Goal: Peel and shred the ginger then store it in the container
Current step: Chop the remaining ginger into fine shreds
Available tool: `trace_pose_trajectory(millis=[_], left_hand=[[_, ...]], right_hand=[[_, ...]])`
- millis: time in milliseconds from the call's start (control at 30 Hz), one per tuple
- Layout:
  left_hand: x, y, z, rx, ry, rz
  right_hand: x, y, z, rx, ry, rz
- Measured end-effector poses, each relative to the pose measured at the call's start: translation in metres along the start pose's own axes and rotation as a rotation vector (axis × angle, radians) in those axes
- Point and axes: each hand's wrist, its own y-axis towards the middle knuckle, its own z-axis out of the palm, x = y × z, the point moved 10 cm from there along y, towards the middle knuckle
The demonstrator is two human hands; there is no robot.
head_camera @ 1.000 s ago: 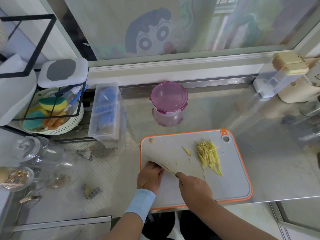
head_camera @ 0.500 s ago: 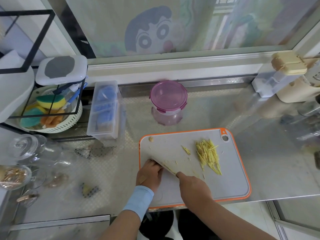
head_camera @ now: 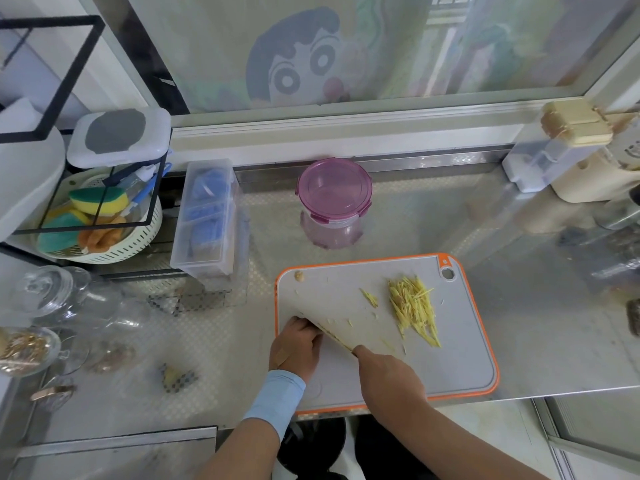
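Observation:
A grey cutting board [head_camera: 460,358] with an orange rim lies at the counter's front edge. A pile of yellow ginger shreds [head_camera: 414,308] lies on its right half, with a few shreds [head_camera: 370,296] to the left of it. My right hand [head_camera: 389,379] grips a knife [head_camera: 327,332] whose blade slants up-left across the board. My left hand [head_camera: 296,346], fingers curled, sits against the blade at the board's left edge; the ginger under it is hidden. A round container [head_camera: 334,202] with a purple lid stands closed behind the board.
A ginger scrap [head_camera: 299,276] lies at the board's far left corner. A clear box [head_camera: 207,220] with blue contents, a sponge rack [head_camera: 93,216] and glass jars [head_camera: 52,292] fill the left side. A dispenser [head_camera: 554,150] stands at the back right. Peel bits [head_camera: 176,375] lie on the counter.
Both hands and the knife have stayed at the board's left side, shifting only slightly. The shred pile has not changed.

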Motion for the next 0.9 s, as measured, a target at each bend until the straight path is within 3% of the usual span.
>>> trace_pose_trajectory(millis=[900], left_hand=[[0.006, -0.001, 0.004, -0.008, -0.008, -0.044]], right_hand=[[0.002, 0.010, -0.005, -0.031, 0.065, -0.006]])
